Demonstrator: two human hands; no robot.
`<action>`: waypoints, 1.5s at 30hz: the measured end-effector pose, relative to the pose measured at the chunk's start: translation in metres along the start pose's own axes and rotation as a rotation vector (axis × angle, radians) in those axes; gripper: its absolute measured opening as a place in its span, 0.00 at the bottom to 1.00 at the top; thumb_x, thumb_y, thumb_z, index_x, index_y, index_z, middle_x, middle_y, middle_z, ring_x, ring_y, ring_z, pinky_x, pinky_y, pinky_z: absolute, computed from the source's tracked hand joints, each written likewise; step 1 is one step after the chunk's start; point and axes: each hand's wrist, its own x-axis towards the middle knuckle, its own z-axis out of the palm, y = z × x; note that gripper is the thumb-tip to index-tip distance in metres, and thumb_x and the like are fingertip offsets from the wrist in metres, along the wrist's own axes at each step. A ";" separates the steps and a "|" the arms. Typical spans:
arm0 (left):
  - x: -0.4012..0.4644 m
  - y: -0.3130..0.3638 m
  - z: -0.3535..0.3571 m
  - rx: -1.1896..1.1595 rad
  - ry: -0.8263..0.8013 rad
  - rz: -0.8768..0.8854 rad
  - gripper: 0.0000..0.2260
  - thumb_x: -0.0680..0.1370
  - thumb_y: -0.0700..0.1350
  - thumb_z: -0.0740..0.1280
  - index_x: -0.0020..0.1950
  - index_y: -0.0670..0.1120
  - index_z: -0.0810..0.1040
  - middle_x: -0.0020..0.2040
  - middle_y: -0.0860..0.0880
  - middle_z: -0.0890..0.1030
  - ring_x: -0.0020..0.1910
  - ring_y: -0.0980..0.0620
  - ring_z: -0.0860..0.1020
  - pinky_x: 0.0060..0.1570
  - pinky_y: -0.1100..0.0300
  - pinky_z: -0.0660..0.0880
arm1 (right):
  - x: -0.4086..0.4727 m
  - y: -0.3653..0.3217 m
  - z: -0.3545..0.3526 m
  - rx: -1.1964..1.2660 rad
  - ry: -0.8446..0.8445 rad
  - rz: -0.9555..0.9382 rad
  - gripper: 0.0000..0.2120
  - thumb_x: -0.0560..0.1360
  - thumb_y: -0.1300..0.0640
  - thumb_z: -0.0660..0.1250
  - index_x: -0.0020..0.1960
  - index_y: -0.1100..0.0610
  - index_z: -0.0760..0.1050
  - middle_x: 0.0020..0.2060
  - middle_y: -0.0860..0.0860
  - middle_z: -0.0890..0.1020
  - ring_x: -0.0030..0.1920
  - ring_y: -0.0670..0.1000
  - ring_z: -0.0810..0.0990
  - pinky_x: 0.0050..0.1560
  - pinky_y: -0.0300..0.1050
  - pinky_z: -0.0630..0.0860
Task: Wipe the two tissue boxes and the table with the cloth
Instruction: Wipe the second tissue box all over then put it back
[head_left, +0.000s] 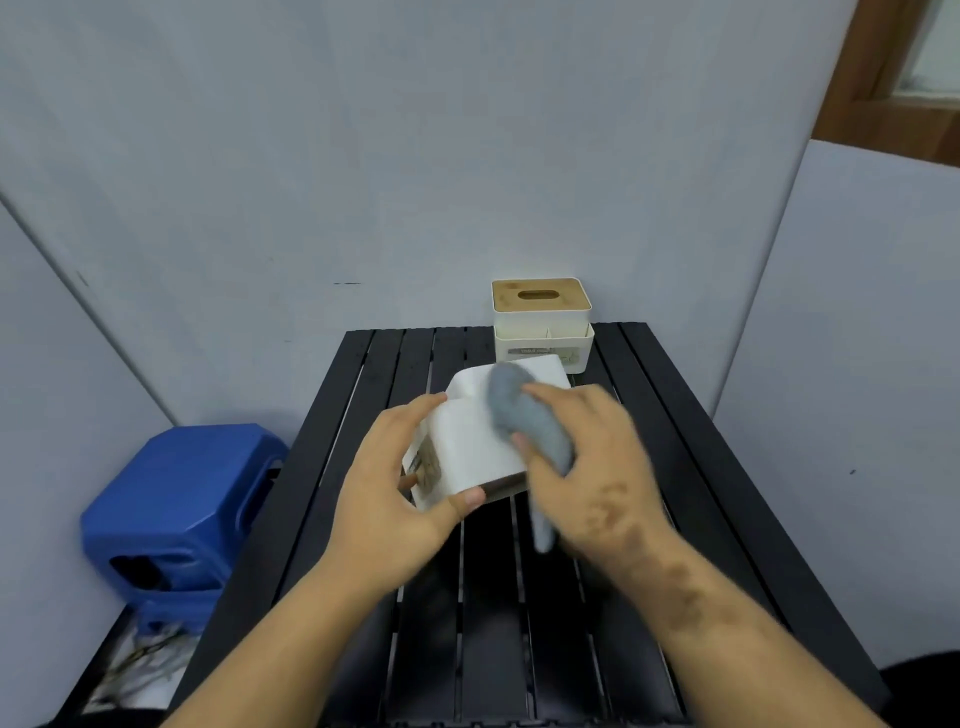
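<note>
A smooth white rectangular tissue box (475, 441) with flat, matte faces and a printed picture on its left end is held tilted above the black slatted desk (675, 415), whose long planks run away from the viewer with narrow gaps between them. The left hand (395, 493) clamps the box, its thumb curled over the near lower edge and its fingers wrapped round the far left side. The right hand (587, 452) is closed on a soft grey cloth (524, 421) — a bunched, fuzzy-looking wad that lies against the box's upper right face, with a loose tail hanging down below the hand (motion blur smears both the cloth and the fingers). At the far edge of the desk, just behind the held box, stands a second tissue box (542, 325): a cream plastic holder with rounded corners, a light wooden lid cut with an oval slot, and a lower front section divided into small compartments. Plain pale grey wall panels (311, 156) close in the desk on three sides. To the left, on the floor beside the desk, sits a glossy blue plastic stool (176, 514) with a moulded handhold, and a brown wooden frame (878, 78) shows at the upper right corner.
</note>
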 end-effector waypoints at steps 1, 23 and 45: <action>-0.001 -0.001 0.000 0.018 0.004 -0.002 0.35 0.67 0.49 0.78 0.69 0.69 0.69 0.67 0.66 0.73 0.68 0.61 0.71 0.53 0.58 0.81 | 0.008 0.013 -0.009 0.013 0.036 0.067 0.20 0.73 0.48 0.69 0.64 0.47 0.77 0.54 0.51 0.77 0.56 0.54 0.78 0.58 0.54 0.77; -0.017 0.003 0.014 0.215 0.015 0.109 0.37 0.66 0.59 0.76 0.73 0.60 0.69 0.68 0.64 0.71 0.69 0.53 0.72 0.60 0.49 0.78 | 0.025 -0.001 -0.016 0.074 -0.107 -0.042 0.18 0.72 0.55 0.69 0.59 0.39 0.76 0.52 0.46 0.76 0.55 0.50 0.78 0.57 0.47 0.77; -0.014 -0.011 -0.005 -0.125 0.009 -0.083 0.34 0.67 0.54 0.76 0.71 0.60 0.70 0.67 0.59 0.75 0.68 0.55 0.73 0.50 0.59 0.84 | -0.005 0.024 -0.016 0.124 0.120 0.076 0.19 0.74 0.61 0.71 0.63 0.49 0.78 0.54 0.46 0.76 0.56 0.49 0.76 0.56 0.48 0.78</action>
